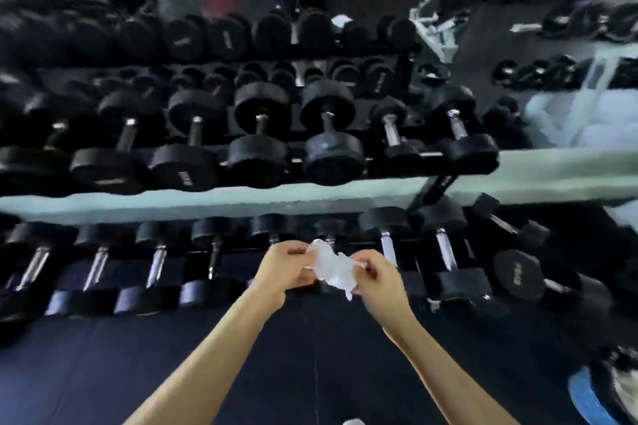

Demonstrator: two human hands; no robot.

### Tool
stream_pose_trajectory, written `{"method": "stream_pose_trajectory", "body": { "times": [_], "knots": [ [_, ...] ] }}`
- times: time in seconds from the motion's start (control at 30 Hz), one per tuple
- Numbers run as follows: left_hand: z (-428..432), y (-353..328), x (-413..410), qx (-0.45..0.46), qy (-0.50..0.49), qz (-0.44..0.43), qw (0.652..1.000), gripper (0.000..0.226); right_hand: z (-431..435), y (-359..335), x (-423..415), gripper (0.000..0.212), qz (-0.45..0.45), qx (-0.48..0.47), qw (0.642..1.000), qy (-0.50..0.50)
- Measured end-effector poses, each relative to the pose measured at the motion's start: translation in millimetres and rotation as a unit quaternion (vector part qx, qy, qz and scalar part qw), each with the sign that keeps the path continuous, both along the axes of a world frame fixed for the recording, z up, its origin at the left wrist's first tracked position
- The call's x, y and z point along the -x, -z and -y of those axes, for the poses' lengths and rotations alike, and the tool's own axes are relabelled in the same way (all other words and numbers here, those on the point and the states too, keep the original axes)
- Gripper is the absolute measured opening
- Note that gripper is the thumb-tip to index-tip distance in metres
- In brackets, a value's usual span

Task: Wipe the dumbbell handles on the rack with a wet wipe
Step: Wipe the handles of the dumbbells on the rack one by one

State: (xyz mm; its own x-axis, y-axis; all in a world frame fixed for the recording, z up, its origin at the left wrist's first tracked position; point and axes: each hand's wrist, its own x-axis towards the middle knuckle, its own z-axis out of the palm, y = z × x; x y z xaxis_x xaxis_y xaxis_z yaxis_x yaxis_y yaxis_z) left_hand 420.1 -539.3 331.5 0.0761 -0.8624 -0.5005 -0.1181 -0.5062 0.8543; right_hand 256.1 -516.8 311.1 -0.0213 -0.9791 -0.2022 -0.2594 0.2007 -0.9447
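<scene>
Left hand (286, 269) and right hand (379, 283) are both pinched on the crumpled wet wipe (333, 267), held just near of the rack's (207, 203) lower row. The closest chrome dumbbell handle (388, 248) lies just far-right of the right hand, long axis near-to-far. Nothing is touched yet.

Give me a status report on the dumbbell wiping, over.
Left hand and right hand both pinch the wet wipe. Wipe crumpled, held between them before the lower-row dumbbell handles. Nothing blocking the handles.
</scene>
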Motion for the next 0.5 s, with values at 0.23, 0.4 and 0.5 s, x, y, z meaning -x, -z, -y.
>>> {"method": "stream_pose_trajectory", "body": {
  "times": [0.23,0.4,0.5],
  "knots": [
    [-12,-32,-124,0.054,-0.087,-0.009,0.995,0.032,45,-15,-159,0.008,0.066,0.03,0.975,-0.212],
    [-27,-42,-248,0.065,-0.146,0.026,0.987,0.031,59,-23,-288,0.017,0.047,0.066,0.96,-0.267],
    [-37,-41,-332,0.072,-0.212,0.039,0.974,0.022,67,-21,-375,0.018,0.03,0.079,0.955,-0.285]
  ]
}}
